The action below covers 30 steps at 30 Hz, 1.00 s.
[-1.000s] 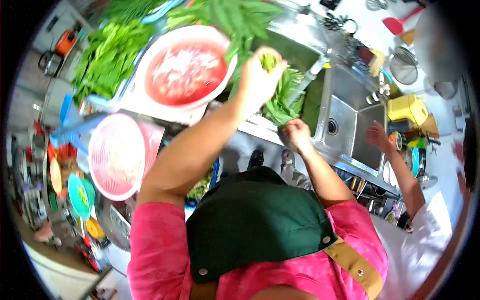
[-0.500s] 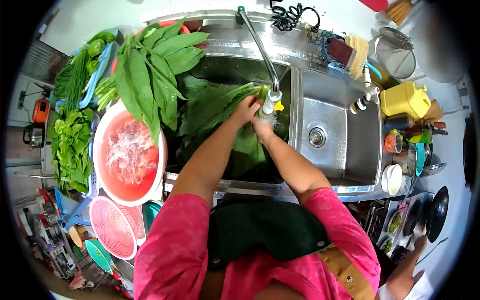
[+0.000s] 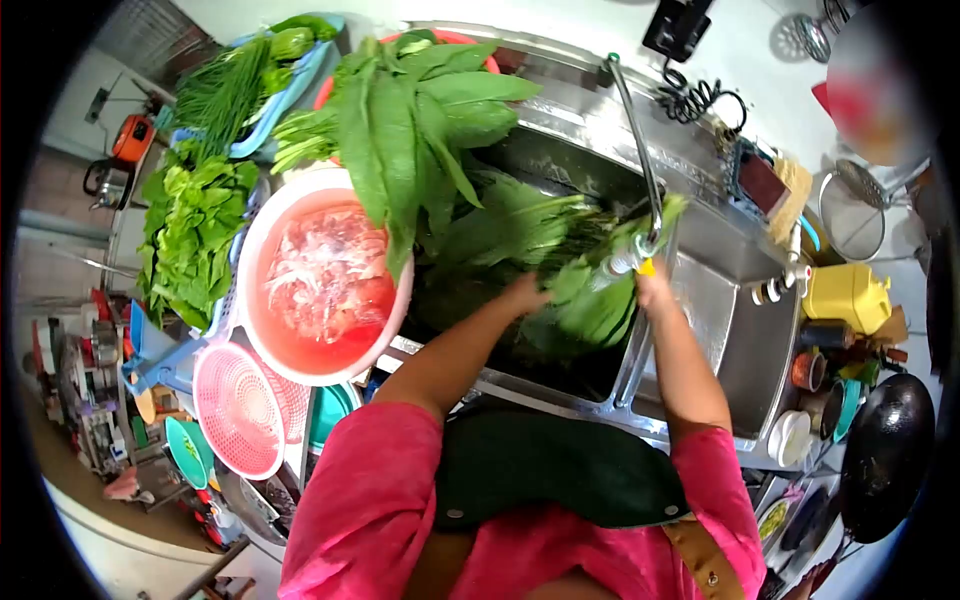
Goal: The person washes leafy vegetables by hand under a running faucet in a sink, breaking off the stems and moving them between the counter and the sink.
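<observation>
Long green leaves (image 3: 590, 305) lie bunched under the running faucet (image 3: 632, 150) in the left basin of the steel sink. My left hand (image 3: 525, 294) is at the left side of this bunch; blur and leaves hide its fingers. On the other side, my right hand (image 3: 655, 288) is near the divider between the basins, by the faucet's yellow-tabbed nozzle, its fingers too blurred to read. More dark wet leaves (image 3: 490, 225) sit further left in the same basin.
Left of the sink are a pink basin (image 3: 245, 290) with pale pieces in red water, a large leaf bunch (image 3: 400, 130) and other greens (image 3: 190, 240). Pink strainers (image 3: 235, 410) are below. To the right are a yellow jug (image 3: 845, 298) and a black wok (image 3: 888, 455).
The view has shifted, so the scene sits differently in the frame. My hands have moved apart, the right one towards the divider, and the leaves under the faucet are now spread between them.
</observation>
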{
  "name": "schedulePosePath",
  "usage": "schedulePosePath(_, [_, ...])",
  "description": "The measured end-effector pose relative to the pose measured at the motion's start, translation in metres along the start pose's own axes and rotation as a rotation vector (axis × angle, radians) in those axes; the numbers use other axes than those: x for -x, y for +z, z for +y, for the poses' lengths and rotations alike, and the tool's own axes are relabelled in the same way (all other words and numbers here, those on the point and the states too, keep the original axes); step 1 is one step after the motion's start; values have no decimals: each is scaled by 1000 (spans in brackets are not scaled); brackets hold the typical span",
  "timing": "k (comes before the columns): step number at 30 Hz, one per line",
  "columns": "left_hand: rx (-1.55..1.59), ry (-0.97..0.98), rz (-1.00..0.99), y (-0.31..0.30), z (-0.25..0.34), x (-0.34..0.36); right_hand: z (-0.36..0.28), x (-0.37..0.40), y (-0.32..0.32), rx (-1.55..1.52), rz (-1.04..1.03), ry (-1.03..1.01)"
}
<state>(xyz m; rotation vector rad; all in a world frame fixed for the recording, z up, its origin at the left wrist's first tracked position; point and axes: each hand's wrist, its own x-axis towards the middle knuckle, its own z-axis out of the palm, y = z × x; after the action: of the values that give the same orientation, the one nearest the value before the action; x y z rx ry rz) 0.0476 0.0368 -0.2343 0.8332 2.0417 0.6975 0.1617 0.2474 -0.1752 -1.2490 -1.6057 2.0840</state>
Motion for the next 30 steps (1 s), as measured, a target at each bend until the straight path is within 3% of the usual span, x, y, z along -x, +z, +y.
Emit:
schedulePosePath(1, [75,-29,154,-2,18,-8,36,-7,9,62,81,61])
schedulePosePath(3, [306,72,168,9,45,-30,112,-32,17,286,-15,-74])
schedulePosePath(5, [503,199,139,11,57,-50,115,-17,50,753,-84,-695])
schedulePosePath(6, [583,-55,269,14,61,-59,100,-5,66,722,-6,-588])
schedulePosePath(7, [580,-55,272,10,63,-58,78,8,75,689,71,-479])
schedulePosePath(8, [822,-12,402,2,71,-52,66,14,76,684,72,-482])
schedulePosePath(9, [1063,33,529,-8,83,-44,58,20,76,397,-42,-470])
schedulePosePath(10, [1058,41,476,-27,98,-28,50,28,77,107,-153,-451])
schedulePosePath(11, [1051,43,476,-43,109,-17,38,37,74,100,-152,-454])
schedulePosePath(13, [1258,278,554,-76,130,-3,17,50,65,313,-414,-224])
schedulePosePath(14, [1320,363,551,-101,144,8,19,53,63,390,-356,-363])
schedulePosePath(15, [1381,452,546,-127,158,17,26,53,60,389,-359,-373])
schedulePosePath(17, [1425,542,584,-174,184,34,49,45,51,325,-43,-325])
schedulePosePath(19, [1425,573,651,-215,184,21,63,37,47,243,-70,-276])
schedulePosePath(21, [1334,252,802,-270,206,66,78,31,45,155,-95,-223])
schedulePosePath(22, [1362,246,775,-295,196,77,87,30,43,102,-82,-175])
schedulePosePath(25, [1498,432,978,-346,185,97,96,28,40,149,-39,-124])
schedulePosePath(27, [1704,563,838,-387,136,86,102,21,34,324,-52,13])
schedulePosePath(29, [1730,665,775,-410,71,59,102,20,36,314,-80,50])
schedulePosePath(30, [1778,576,892,-413,33,33,105,16,35,455,-12,15])
